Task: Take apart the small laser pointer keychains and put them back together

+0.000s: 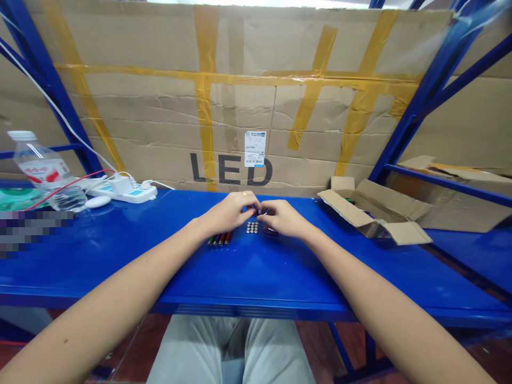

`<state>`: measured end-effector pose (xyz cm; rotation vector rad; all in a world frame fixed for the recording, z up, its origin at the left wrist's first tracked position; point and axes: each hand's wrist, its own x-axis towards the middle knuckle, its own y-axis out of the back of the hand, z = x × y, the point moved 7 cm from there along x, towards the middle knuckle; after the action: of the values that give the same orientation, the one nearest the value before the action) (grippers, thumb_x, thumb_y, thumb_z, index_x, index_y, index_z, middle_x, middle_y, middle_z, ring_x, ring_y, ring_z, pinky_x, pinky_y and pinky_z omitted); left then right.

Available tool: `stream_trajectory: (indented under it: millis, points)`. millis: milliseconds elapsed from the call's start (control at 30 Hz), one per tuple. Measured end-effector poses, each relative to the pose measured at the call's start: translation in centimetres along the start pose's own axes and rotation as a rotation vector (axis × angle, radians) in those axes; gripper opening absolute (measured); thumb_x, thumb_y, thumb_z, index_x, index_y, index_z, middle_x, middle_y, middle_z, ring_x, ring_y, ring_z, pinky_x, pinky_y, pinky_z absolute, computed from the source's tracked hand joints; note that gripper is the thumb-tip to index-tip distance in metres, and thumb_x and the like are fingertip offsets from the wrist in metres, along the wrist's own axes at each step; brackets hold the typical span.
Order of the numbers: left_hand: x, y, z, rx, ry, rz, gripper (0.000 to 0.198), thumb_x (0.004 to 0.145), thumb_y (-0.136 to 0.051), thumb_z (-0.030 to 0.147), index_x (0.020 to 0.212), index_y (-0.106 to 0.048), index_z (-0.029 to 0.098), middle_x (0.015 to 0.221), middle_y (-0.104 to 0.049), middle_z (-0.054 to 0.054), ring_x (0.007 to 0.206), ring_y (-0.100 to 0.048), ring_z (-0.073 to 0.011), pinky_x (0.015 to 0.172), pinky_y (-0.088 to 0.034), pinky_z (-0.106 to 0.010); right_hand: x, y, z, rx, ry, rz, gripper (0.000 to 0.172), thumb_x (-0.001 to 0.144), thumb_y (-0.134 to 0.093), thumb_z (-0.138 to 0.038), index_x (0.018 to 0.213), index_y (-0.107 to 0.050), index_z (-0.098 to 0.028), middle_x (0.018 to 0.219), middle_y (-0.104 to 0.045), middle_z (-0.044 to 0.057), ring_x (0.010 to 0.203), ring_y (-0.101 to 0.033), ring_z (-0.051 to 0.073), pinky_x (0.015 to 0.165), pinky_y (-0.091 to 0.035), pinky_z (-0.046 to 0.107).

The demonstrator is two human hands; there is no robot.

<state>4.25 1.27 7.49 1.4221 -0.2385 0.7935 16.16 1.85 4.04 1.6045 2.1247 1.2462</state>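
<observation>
My left hand and my right hand meet over the table, fingertips pinched close together. A small dark object shows between them, too small to name. Just below the fingertips, several small round silvery pieces sit in neat rows. Under the left hand lie several slim dark red and green tubes with metal ends, side by side and partly covered. A small dark red item lies beneath the right hand, mostly hidden.
The blue table backs onto a large taped cardboard panel marked LED. An open cardboard box stands to the right. On the left are a water bottle, a white power strip with cables and a white oval object.
</observation>
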Motion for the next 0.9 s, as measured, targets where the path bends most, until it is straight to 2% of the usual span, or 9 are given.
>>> stream_trajectory:
  millis: [100,167,233,333,467,633,733,900]
  points:
    - [0.0,0.3,-0.6,-0.014,0.063,0.035,0.021,0.085,-0.049,0.009,0.09,-0.067,0.017,0.091,-0.069,-0.004,0.084,-0.063,-0.0145,0.078,-0.048,-0.029,0.1,0.1,0.1,-0.048,0.014,0.012,0.01,0.083,-0.055,-0.015,0.085,-0.064,-0.017,0.073,-0.067,0.0,0.058,-0.06,0.012,0.059,-0.042,0.025]
    - [-0.1,0.8,-1.6,0.004,0.141,0.077,0.023,0.083,-0.048,0.007,0.09,-0.067,0.018,0.088,-0.07,-0.003,0.081,-0.062,-0.0143,0.074,-0.048,-0.028,0.2,0.3,0.2,-0.102,0.053,0.045,0.015,0.082,-0.056,-0.012,0.09,-0.068,-0.018,0.084,-0.07,0.002,0.069,-0.062,0.014,0.065,-0.044,0.026]
    - [-0.3,0.8,-2.9,0.064,0.202,0.059,0.023,0.083,-0.048,0.009,0.089,-0.069,0.017,0.088,-0.07,-0.004,0.081,-0.062,-0.0158,0.074,-0.047,-0.029,0.3,0.5,0.3,-0.152,0.089,0.066,0.019,0.081,-0.058,-0.01,0.093,-0.07,-0.019,0.093,-0.071,0.003,0.079,-0.063,0.015,0.072,-0.045,0.027]
    - [-0.9,-0.1,-4.9,0.157,0.242,-0.095,0.026,0.084,-0.048,0.011,0.094,-0.072,0.016,0.094,-0.072,-0.007,0.086,-0.064,-0.0193,0.08,-0.047,-0.032,0.4,0.5,0.5,-0.185,0.092,0.06,0.022,0.082,-0.058,-0.01,0.096,-0.072,-0.019,0.096,-0.071,0.004,0.08,-0.063,0.015,0.075,-0.046,0.027]
    - [-2.0,-1.8,-7.2,0.119,0.273,-0.292,0.03,0.087,-0.048,0.015,0.101,-0.074,0.018,0.102,-0.073,-0.008,0.094,-0.065,-0.0197,0.084,-0.047,-0.03,0.4,0.6,0.4,-0.22,0.093,0.066,0.021,0.083,-0.059,-0.011,0.097,-0.072,-0.02,0.097,-0.072,0.005,0.084,-0.063,0.017,0.077,-0.046,0.028]
    - [-2.5,-2.9,-8.1,0.101,0.292,-0.438,0.024,0.084,-0.055,0.019,0.097,-0.076,0.019,0.1,-0.074,-0.007,0.094,-0.066,-0.0198,0.083,-0.046,-0.027,0.3,0.5,-0.1,-0.232,0.11,0.061,0.019,0.083,-0.06,-0.013,0.097,-0.072,-0.02,0.097,-0.072,0.005,0.086,-0.063,0.018,0.077,-0.045,0.029]
    - [-2.4,-2.9,-8.2,0.08,0.33,-0.447,0.02,0.081,-0.057,0.018,0.088,-0.075,0.018,0.091,-0.075,-0.007,0.086,-0.066,-0.0186,0.077,-0.045,-0.026,0.2,0.4,-0.1,-0.219,0.098,0.053,0.019,0.083,-0.06,-0.012,0.096,-0.072,-0.019,0.095,-0.072,0.005,0.081,-0.064,0.017,0.074,-0.045,0.027]
    - [-2.6,-2.7,-8.6,-0.008,0.444,-0.374,0.012,0.073,-0.059,0.013,0.078,-0.07,0.017,0.078,-0.072,-0.002,0.072,-0.064,-0.015,0.065,-0.044,-0.023,0.1,0.3,0.0,-0.186,0.063,0.035,0.018,0.083,-0.059,-0.013,0.095,-0.071,-0.019,0.091,-0.072,0.004,0.073,-0.063,0.014,0.07,-0.045,0.026]
